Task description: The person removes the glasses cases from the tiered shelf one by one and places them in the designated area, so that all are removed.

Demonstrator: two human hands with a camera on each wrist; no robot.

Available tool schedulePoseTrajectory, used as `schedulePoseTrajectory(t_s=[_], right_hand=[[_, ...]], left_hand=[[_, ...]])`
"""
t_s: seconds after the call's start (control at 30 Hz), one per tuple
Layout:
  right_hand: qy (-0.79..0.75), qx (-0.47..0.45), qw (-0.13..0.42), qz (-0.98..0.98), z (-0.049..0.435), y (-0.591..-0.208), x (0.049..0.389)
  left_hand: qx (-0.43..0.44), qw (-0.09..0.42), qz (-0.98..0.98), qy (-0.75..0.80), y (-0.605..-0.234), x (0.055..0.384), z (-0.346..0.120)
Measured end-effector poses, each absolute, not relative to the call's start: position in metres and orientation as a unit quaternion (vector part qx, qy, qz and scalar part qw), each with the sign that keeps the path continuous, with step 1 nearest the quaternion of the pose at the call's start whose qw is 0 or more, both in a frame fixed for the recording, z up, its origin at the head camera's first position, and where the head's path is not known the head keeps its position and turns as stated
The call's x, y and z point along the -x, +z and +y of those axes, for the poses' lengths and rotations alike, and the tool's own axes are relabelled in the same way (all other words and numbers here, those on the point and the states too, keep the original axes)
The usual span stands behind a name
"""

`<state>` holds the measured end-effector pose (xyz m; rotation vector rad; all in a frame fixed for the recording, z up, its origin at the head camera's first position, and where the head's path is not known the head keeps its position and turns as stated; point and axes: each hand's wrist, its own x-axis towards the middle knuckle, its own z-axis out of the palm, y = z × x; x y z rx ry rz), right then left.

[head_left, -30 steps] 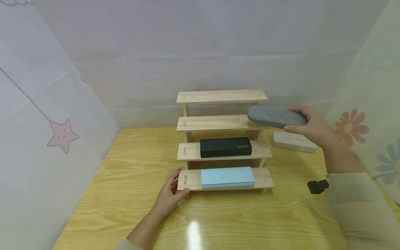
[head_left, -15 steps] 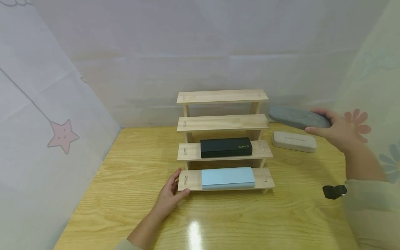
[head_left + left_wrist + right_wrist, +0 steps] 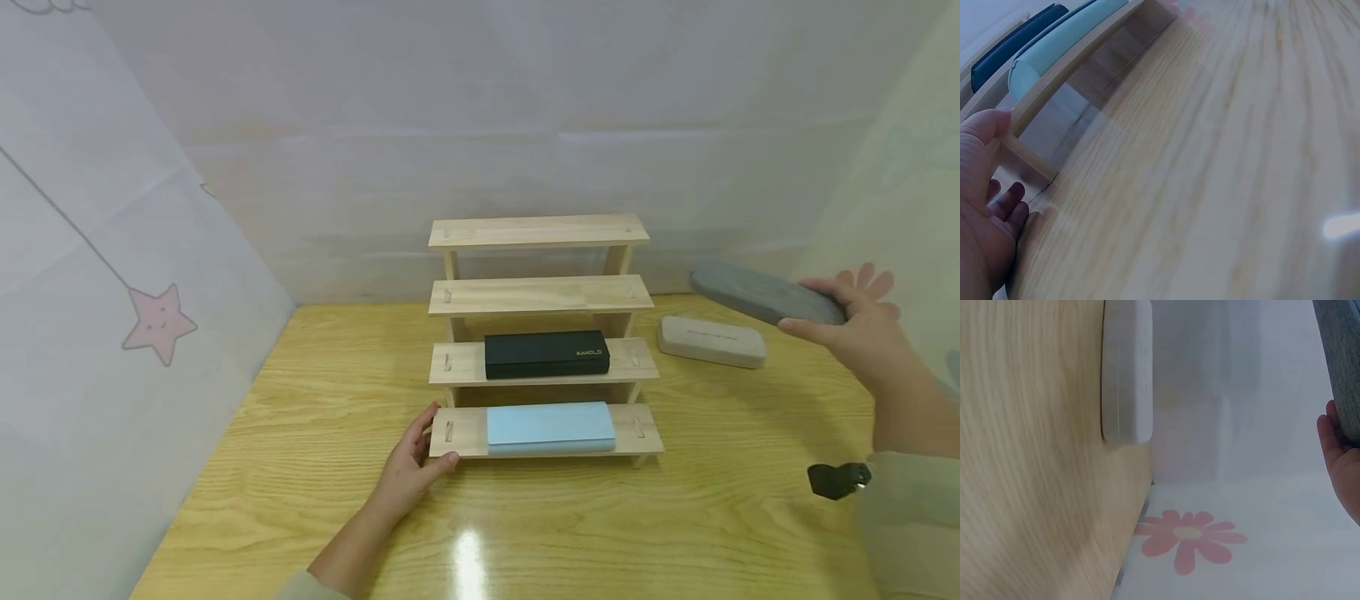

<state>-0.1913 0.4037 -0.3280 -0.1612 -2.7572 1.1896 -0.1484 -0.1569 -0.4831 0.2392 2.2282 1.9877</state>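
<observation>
Much of the gray case (image 3: 757, 292) is cut off in the right wrist view. It looks long, with round ends. The right hand (image 3: 855, 327) grips it in the air, toward the back right corner of the desk (image 3: 322, 375). The left hand (image 3: 407, 472) holds the wooden shelf (image 3: 540, 296) low down. A blue case (image 3: 551, 425) lies on its bottom step, a black case (image 3: 547, 355) one step up. These cases are closed, so I can't see inside.

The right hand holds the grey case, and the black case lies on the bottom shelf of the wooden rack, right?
Not quite: the head view shows the black case on the second shelf from the bottom; the light blue case lies on the bottom shelf. The right hand does hold the grey case.
</observation>
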Motion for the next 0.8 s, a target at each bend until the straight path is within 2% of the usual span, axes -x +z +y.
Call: schedulePoseTrajectory(t_s=[0.5,0.8], right_hand=[[0.346,0.05,0.036,-0.936,0.424,-0.36,0.189],[0.371,0.033,-0.015,-0.928,0.428,-0.384,0.187]], left_hand=[[-0.077,0.075,0.739,0.665,-0.482,0.147,-0.156],[-0.077,0.074,0.741,0.663,-0.483,0.148,-0.156]])
